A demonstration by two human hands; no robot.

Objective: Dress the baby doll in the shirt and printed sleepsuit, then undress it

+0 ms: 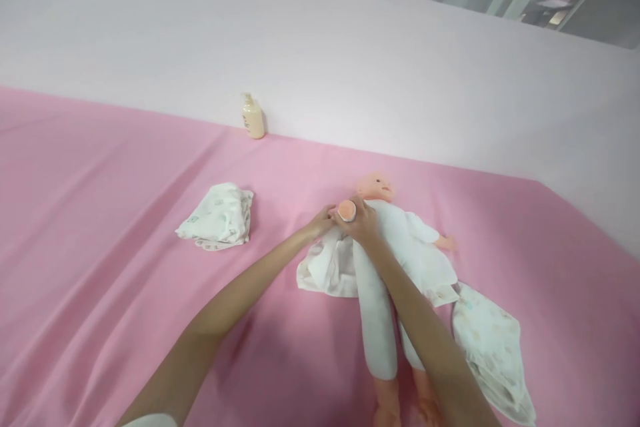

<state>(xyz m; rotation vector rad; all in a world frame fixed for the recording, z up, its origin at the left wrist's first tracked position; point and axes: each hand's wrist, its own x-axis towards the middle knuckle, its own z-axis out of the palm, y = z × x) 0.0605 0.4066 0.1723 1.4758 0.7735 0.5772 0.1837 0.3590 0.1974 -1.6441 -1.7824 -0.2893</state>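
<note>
A baby doll (377, 188) in white clothes lies face up, its head away from me and its bare feet towards me. My right hand (365, 221) is closed around a round peach-coloured end ringed with white, apparently the doll's arm (347, 210) seen end-on inside its sleeve. Right beside it, my left hand (323, 221) has its fingers pinched at the edge of the white shirt (333, 263); the fingertips are partly hidden. That shirt half spreads open on the sheet at the left. The doll's other arm (444, 241) pokes out of its sleeve on the right.
A folded patterned white cloth (217, 217) lies to the left, and another patterned cloth (493, 347) lies right of the doll's legs. A cream pump bottle (253, 119) stands against the white wall (310, 67). Pink sheeting (125, 213) covers the surface.
</note>
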